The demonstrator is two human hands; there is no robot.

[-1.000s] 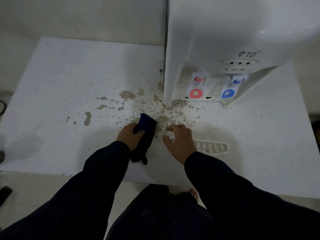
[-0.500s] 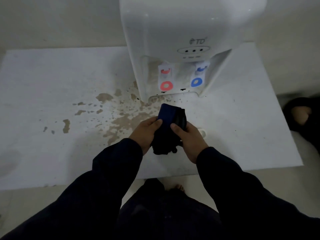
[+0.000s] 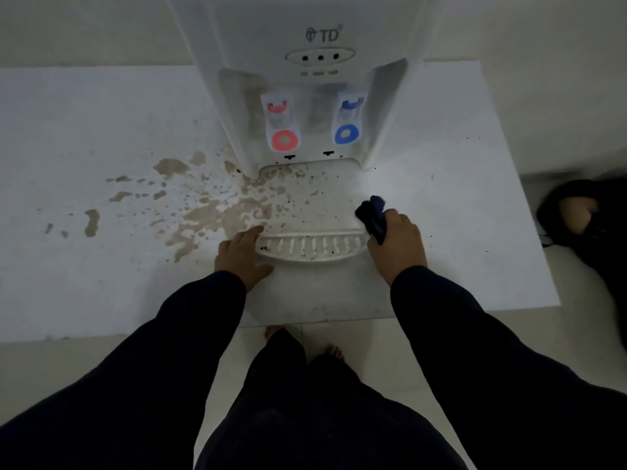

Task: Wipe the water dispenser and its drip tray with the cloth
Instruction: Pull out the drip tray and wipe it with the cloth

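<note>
A white water dispenser stands at the back of a white table, with a red tap and a blue tap. Its white slotted drip tray lies pulled out in front, speckled with dirt. My right hand is at the tray's right end, shut on a bunched dark blue cloth. My left hand rests against the tray's left end, fingers spread, holding nothing.
Brown spill patches and splashes spread over the table left of the tray and below the dispenser. Another person's foot and a dark object sit on the floor at the right. My own bare feet stand below the table's front edge.
The cloth has passed from both hands into my right hand alone. My hands have parted to the two ends of the drip tray, and my view has moved closer to the dispenser.
</note>
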